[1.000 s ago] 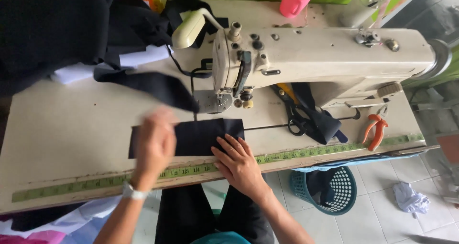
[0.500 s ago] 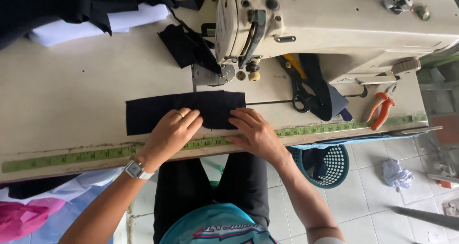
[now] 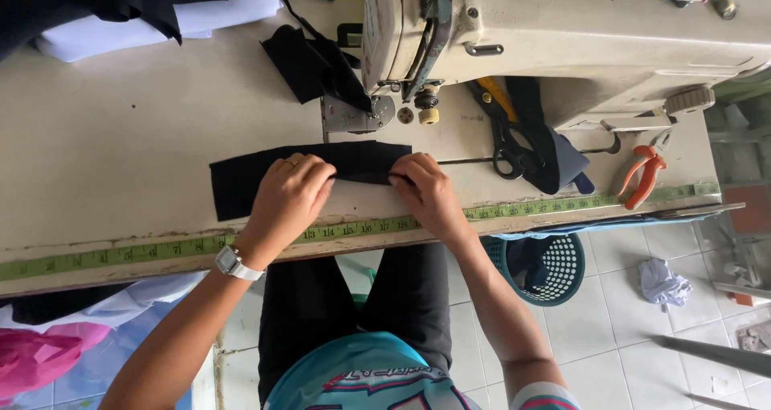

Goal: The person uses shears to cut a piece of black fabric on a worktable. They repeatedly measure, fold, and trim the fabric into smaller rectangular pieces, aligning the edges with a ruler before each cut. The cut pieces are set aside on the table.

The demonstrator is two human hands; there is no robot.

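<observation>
Both hands pinch a black fabric strip (image 3: 265, 177) flat on the table; left hand (image 3: 291, 191) and right hand (image 3: 422, 187) fold its near edge; nothing lies under the sewing machine (image 3: 498, 32) needle yet.

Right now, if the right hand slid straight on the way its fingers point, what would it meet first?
The right hand rests on the black fabric strip, fingers pointing away from the body toward the machine. Straight on, it would probably first meet the sewing machine's needle and presser-foot area, though depth is uncertain.

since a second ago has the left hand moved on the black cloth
Yes. The left hand slid right along the black cloth, toward the sewing machine's needle plate and closer to the right hand.
</observation>
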